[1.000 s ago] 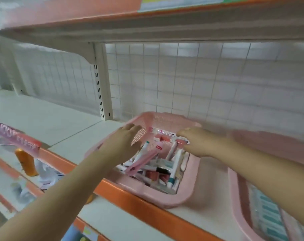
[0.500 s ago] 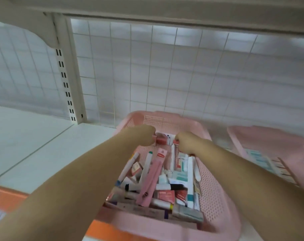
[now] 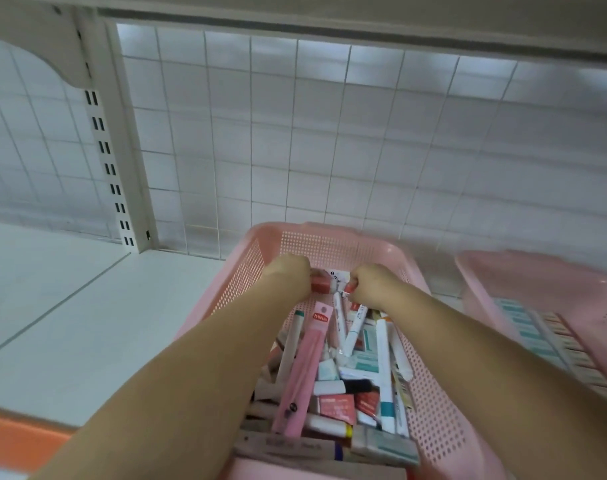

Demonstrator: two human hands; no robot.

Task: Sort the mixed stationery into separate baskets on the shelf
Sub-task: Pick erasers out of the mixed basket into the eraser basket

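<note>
A pink perforated basket (image 3: pixel 333 244) stands on the white shelf (image 3: pixel 87 317), full of mixed stationery (image 3: pixel 350 382): pens, markers, erasers and a long pink pack (image 3: pixel 304 368). Both my hands are at the basket's far end. My left hand (image 3: pixel 288 275) grips one end of a small red and white packet (image 3: pixel 324 282). My right hand (image 3: pixel 373 284) pinches the packet's other end. The fingertips of both hands are hidden behind the knuckles.
A second pink basket (image 3: pixel 534 271) stands to the right, with rows of teal and beige boxed items (image 3: pixel 551 341) in it. A white wire grid (image 3: pixel 330 133) backs the shelf. A slotted upright (image 3: pixel 104 140) stands at the left. An orange shelf edge (image 3: pixel 18 441) runs along the front.
The view has moved closer and lower over the basket. Both hands went from the basket's rim area to its far end and took hold of the small packet.
</note>
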